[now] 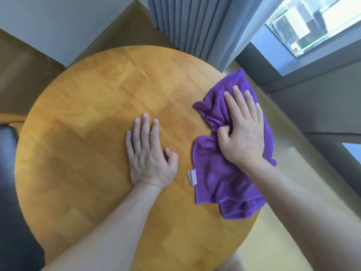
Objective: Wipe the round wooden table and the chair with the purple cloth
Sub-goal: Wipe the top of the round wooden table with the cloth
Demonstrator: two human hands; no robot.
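The round wooden table (pixel 88 118) fills the middle of the head view. A purple cloth (pixel 220 180) lies crumpled along the table's right edge, with a white label on its left hem. My right hand (pixel 242 128) presses down on the upper part of the cloth with fingers straight, while its thumb is tucked into a fold. My left hand (pixel 148 153) rests flat on the bare wood near the table's centre, fingers spread, holding nothing. The chair (pixel 9 173), with a dark seat and a wooden frame, shows at the far left edge, partly under the table.
Grey curtains (pixel 185 22) hang behind the table's far edge. A window (pixel 312 24) and a grey wall ledge run along the right side. Yellowish floor shows to the right of and below the table. White walls stand at the upper left.
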